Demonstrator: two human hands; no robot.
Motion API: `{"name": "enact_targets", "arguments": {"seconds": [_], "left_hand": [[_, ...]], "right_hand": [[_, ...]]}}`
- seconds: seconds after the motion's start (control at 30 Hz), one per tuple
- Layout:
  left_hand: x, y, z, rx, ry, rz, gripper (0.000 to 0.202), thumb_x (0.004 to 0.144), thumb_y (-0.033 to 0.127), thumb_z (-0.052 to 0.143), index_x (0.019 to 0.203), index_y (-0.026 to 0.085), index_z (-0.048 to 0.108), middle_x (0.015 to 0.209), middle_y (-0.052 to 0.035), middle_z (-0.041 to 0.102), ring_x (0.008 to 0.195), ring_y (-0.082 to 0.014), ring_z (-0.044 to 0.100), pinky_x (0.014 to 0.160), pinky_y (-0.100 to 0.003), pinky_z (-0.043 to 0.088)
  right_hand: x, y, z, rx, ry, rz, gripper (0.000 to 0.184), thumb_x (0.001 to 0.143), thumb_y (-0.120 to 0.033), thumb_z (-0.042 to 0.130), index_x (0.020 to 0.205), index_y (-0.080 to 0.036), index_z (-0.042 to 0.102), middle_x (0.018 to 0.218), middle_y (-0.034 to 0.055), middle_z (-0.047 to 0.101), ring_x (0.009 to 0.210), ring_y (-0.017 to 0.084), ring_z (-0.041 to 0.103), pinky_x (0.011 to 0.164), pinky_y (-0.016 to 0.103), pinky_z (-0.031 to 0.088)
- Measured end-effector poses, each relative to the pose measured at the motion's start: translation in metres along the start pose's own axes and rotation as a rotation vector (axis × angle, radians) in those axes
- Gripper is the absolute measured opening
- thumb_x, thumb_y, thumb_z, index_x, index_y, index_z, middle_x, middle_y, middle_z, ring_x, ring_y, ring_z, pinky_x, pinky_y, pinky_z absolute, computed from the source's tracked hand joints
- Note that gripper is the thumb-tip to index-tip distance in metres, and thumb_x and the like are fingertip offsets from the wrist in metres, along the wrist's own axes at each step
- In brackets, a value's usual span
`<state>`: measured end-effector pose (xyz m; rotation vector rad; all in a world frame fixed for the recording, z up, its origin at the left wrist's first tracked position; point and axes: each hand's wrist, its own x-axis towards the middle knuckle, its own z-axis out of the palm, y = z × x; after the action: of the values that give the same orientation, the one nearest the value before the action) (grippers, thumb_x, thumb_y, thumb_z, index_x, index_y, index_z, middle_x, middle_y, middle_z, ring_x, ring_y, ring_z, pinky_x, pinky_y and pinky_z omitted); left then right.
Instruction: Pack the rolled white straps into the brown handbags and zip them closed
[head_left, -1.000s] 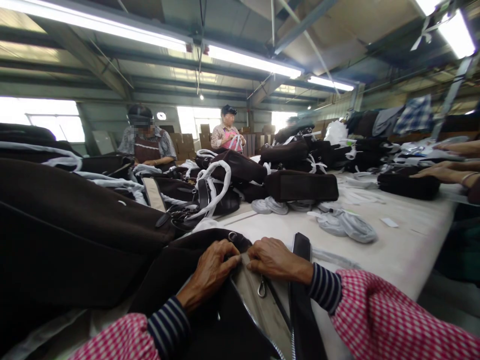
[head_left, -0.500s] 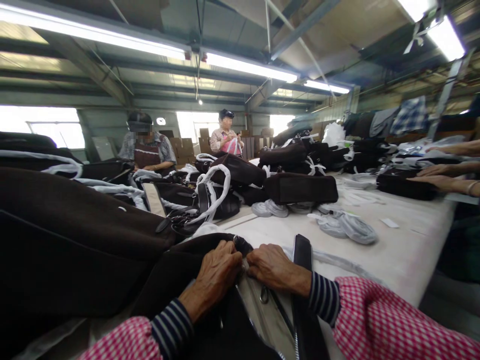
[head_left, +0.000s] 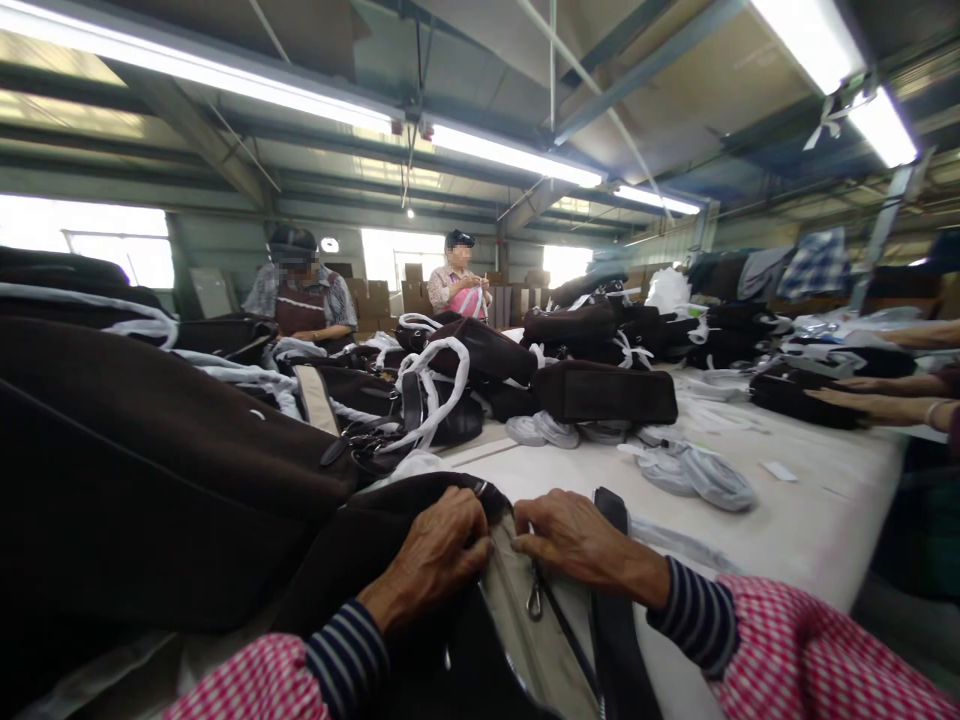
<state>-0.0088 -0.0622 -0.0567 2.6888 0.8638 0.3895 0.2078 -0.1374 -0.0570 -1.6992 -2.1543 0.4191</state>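
A dark brown handbag (head_left: 405, 640) lies open in front of me, its beige lining (head_left: 517, 640) showing between the zip edges. My left hand (head_left: 442, 540) is closed on the bag's edge near the end of the opening. Just across the opening, my right hand (head_left: 581, 540) has its fingers curled in a pinch; whatever is between them is hidden. Below the right hand a metal clasp (head_left: 534, 603) hangs against the lining. A black strap (head_left: 619, 630) runs down the bag's right side.
A large dark bag (head_left: 150, 480) fills the left side. Piled bags with white-wrapped handles (head_left: 450, 400) stand ahead. Wrapped coils (head_left: 697, 475) lie on the white table (head_left: 810, 530). Two people work across the table; another person's hands (head_left: 862, 400) touch a bag at right.
My right hand has shifted to the right, away from the left hand, widening the gap over the lining. The left hand stays on the bag's edge.
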Motion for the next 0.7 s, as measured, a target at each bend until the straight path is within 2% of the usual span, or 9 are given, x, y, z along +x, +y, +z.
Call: {"name": "enact_targets", "arguments": {"seconds": [0.13,0.2,0.3,0.43,0.57,0.7], "left_hand": [[0.008,0.015,-0.007,-0.278,-0.011,-0.145,0.009,0.085,0.023,0.059,0.080,0.017,0.061,0.081,-0.0011,0.061,0.077,-0.0170,0.056,0.069,-0.030,0.039],[0.013,0.018,-0.005,-0.533,-0.053,-0.199,0.013,0.085,0.028,0.059,0.081,0.016,0.060,0.079,-0.0013,0.064,0.071,-0.0160,0.058,0.062,-0.027,0.040],[0.017,0.019,0.000,-0.873,-0.099,-0.285,0.023,0.082,0.037,0.065,0.082,0.015,0.058,0.079,-0.0043,0.069,0.067,-0.0160,0.064,0.059,-0.025,0.041],[0.017,0.017,0.003,-0.946,-0.089,-0.292,0.029,0.074,0.038,0.075,0.076,0.011,0.064,0.067,-0.0030,0.066,0.063,-0.0135,0.060,0.061,-0.023,0.041],[0.015,0.015,0.004,-0.993,-0.091,-0.265,0.030,0.075,0.038,0.077,0.081,0.009,0.073,0.070,-0.0056,0.070,0.063,-0.0127,0.059,0.064,-0.024,0.043],[0.014,0.012,0.009,-1.053,-0.032,-0.336,0.031,0.069,0.036,0.082,0.084,0.010,0.075,0.072,-0.0070,0.072,0.063,-0.0164,0.065,0.063,-0.027,0.049]], "right_hand": [[-0.019,0.015,-0.011,0.114,-0.053,-0.024,0.009,0.088,-0.024,0.065,0.083,-0.019,0.069,0.076,0.0003,0.067,0.071,0.014,0.057,0.064,0.025,0.031],[-0.026,0.021,-0.011,0.213,-0.082,-0.057,0.011,0.089,-0.022,0.062,0.081,-0.018,0.069,0.074,-0.0004,0.065,0.070,0.013,0.056,0.066,0.024,0.033],[-0.030,0.026,-0.005,0.314,-0.028,-0.085,0.019,0.092,-0.023,0.058,0.078,-0.016,0.068,0.069,-0.0011,0.060,0.067,0.012,0.054,0.067,0.024,0.036],[-0.026,0.027,-0.001,0.349,0.067,-0.081,0.023,0.092,-0.026,0.060,0.072,-0.016,0.065,0.065,-0.0021,0.057,0.064,0.012,0.052,0.064,0.024,0.034],[-0.018,0.024,-0.001,0.339,0.268,-0.023,0.021,0.089,-0.029,0.065,0.073,-0.016,0.063,0.069,-0.0011,0.061,0.067,0.013,0.055,0.064,0.025,0.035],[-0.002,0.018,0.011,0.636,0.322,0.002,0.022,0.089,-0.032,0.065,0.074,-0.017,0.060,0.059,-0.0035,0.057,0.053,0.011,0.054,0.055,0.023,0.038]]}}
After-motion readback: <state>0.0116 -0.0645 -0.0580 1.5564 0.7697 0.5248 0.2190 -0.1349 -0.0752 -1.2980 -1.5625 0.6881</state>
